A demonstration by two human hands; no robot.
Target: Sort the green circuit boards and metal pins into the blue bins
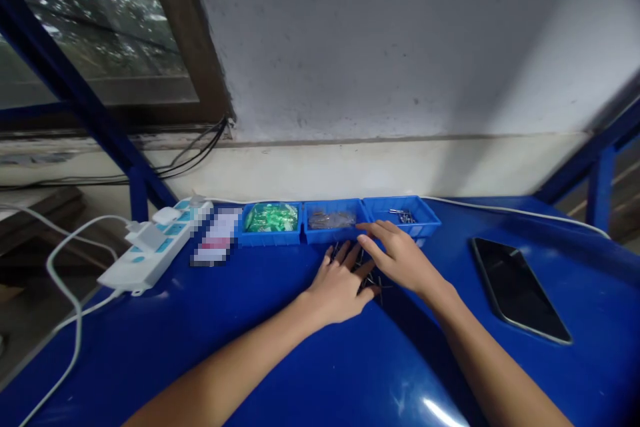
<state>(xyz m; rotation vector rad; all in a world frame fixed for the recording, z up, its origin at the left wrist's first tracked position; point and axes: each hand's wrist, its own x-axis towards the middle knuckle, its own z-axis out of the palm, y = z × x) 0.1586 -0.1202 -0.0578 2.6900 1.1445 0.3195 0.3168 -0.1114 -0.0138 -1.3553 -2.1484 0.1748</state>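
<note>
My left hand (337, 285) rests with its fingers spread over a small heap of thin dark metal pins (379, 283) on the blue table. The fingers cover most of the heap, and the exact kind of these pieces is too small to make out. Just above and to the right of it is my right hand (393, 255), its thumb and index finger stretched out with a small gap between them. These fingertips are by the front of the middle blue bin (327, 235), which holds thin pieces in clear plastic (333, 219). I see nothing held in the right hand.
A left bin (270, 238) holds a green packet (273, 217). The right bin (427, 213) contains a few metal pins (403, 215). A phone (520, 290) lies at right. At left are a power strip (145, 260), white cables (76, 293) and a blurred card (217, 237).
</note>
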